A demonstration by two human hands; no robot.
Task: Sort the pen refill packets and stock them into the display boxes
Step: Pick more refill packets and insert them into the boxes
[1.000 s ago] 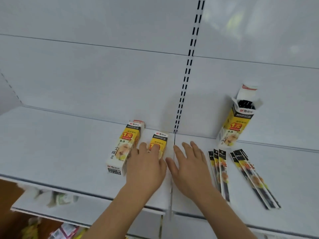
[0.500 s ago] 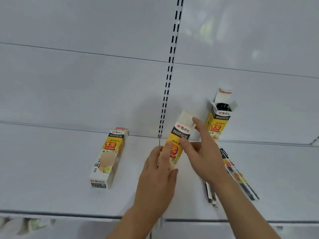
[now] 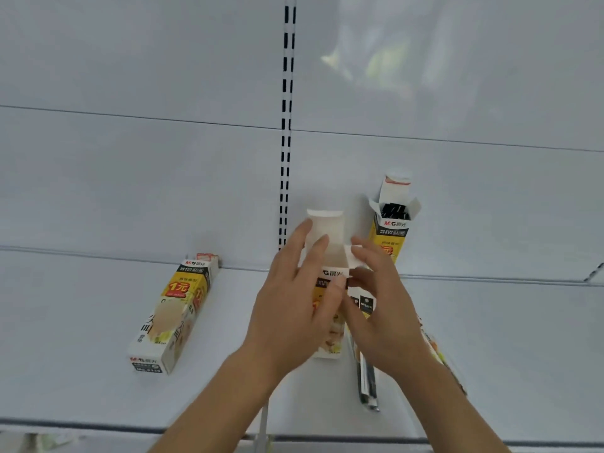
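Bright, even light, a glare patch on the back panel [image 3: 376,63], soft blur throughout, edges bowed.

The left hand [image 3: 294,308] covers most of the front of the middle box [image 3: 330,341], so its print reads only in scraps. The right hand [image 3: 382,308] hides the box's right side and the upper ends of the refill packets [image 3: 367,384] — their number cannot be told. The standing box [image 3: 390,230] is partly behind the right fingers [image 3: 362,253]. Both forearms run off the lower edge. A patch on the lying box [image 3: 173,313] is blurred.
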